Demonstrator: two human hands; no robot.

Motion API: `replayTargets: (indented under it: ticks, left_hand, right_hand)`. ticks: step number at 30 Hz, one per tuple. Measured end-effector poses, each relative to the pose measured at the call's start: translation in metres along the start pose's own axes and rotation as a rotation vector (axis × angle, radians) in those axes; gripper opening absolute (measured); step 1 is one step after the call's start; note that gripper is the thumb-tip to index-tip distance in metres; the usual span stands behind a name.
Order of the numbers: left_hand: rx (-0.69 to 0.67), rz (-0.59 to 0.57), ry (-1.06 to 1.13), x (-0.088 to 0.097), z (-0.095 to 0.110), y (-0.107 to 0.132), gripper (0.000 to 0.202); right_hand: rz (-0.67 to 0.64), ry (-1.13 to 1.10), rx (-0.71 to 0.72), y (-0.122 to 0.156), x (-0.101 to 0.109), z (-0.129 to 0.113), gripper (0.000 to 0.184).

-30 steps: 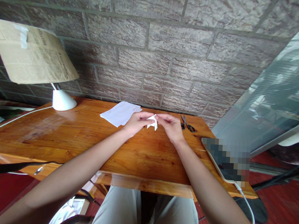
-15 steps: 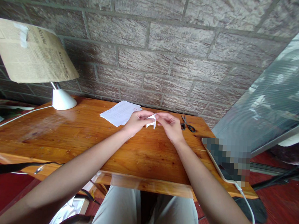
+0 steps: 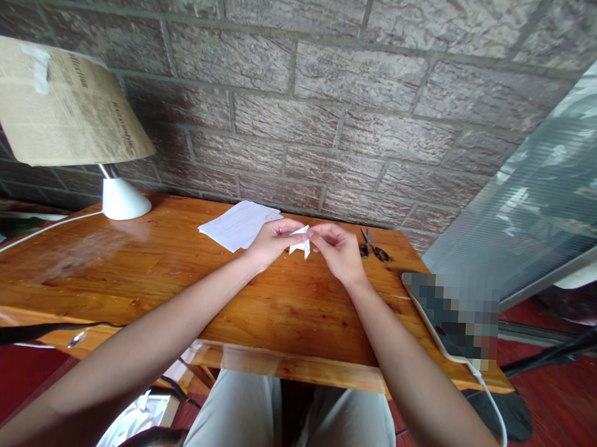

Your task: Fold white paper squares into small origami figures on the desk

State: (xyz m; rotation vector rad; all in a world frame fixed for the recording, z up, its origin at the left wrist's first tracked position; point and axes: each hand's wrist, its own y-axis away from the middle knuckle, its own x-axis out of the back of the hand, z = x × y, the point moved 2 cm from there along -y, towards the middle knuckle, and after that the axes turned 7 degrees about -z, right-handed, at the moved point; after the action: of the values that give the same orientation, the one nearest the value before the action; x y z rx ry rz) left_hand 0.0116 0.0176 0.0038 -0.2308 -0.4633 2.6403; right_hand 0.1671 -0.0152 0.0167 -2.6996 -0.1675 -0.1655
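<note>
A small folded piece of white paper (image 3: 300, 246) is held up over the wooden table between my two hands. My left hand (image 3: 273, 241) pinches it from the left, thumb in front and fingers behind. From the other side, my right hand (image 3: 338, 249) has its thumb and index finger closed on the paper's upper right part. Pointed corners of the paper hang below the fingertips. The fingers hide some of its folds. Just behind my left hand lies a stack of white sheets (image 3: 233, 225) with faint writing.
Scissors with black handles (image 3: 375, 249) lie right of my right hand. A tablet (image 3: 441, 318) with a white cable rests at the table's right edge. At the back left stands a lamp (image 3: 124, 200) with a newsprint shade. A brick wall (image 3: 313, 131) borders the wooden table (image 3: 283, 316).
Both hands still hold the folded paper at nearly the same place. The paper has turned slightly and my right fingertips have shifted a little on it. The view has moved slightly.
</note>
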Motion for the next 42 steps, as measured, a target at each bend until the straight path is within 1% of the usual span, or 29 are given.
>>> replayTargets:
  ticks: [5, 10, 15, 18, 21, 25, 30, 35, 39, 42]
  left_hand:
    - [-0.017, 0.014, 0.016, -0.0004, 0.0001, 0.0001, 0.036]
    - [-0.016, -0.060, 0.006, -0.0015, 0.0021, 0.0014, 0.033]
    - [0.023, -0.094, 0.018, -0.0019, 0.0023, 0.0027, 0.032]
    - [0.065, -0.098, 0.058, -0.0014, 0.0013, 0.0030, 0.033]
    - [0.083, -0.095, 0.064, -0.0007, 0.0024, 0.0028, 0.035]
    - [0.032, -0.044, -0.024, 0.0001, 0.0065, 0.0017, 0.035]
    - [0.000, -0.035, -0.106, 0.0010, 0.0059, 0.0005, 0.035]
    - [0.002, -0.111, -0.073, 0.0006, 0.0046, 0.0015, 0.035]
    - [-0.018, -0.084, -0.084, -0.0008, 0.0075, 0.0023, 0.033]
    - [-0.008, -0.083, -0.079, -0.0016, 0.0074, 0.0022, 0.033]
  right_hand:
    - [-0.005, 0.001, 0.010, -0.0008, -0.0004, 0.0005, 0.033]
    - [-0.009, 0.008, 0.014, -0.0010, 0.0003, -0.0031, 0.030]
    - [-0.024, 0.022, 0.003, -0.0012, 0.0009, -0.0036, 0.033]
    - [-0.042, 0.033, 0.040, -0.0012, 0.0008, -0.0027, 0.030]
    - [-0.053, 0.090, 0.084, -0.0004, 0.0008, -0.0038, 0.028]
    - [-0.077, 0.195, 0.111, 0.0011, 0.0010, -0.0072, 0.027]
    - [-0.113, 0.204, 0.086, 0.0018, 0.0020, -0.0092, 0.026]
    - [-0.129, 0.164, 0.056, 0.0003, 0.0036, -0.0078, 0.026]
    - [-0.128, 0.111, 0.014, -0.0011, 0.0046, -0.0056, 0.024]
    - [-0.127, 0.095, -0.006, -0.0016, 0.0050, -0.0056, 0.024]
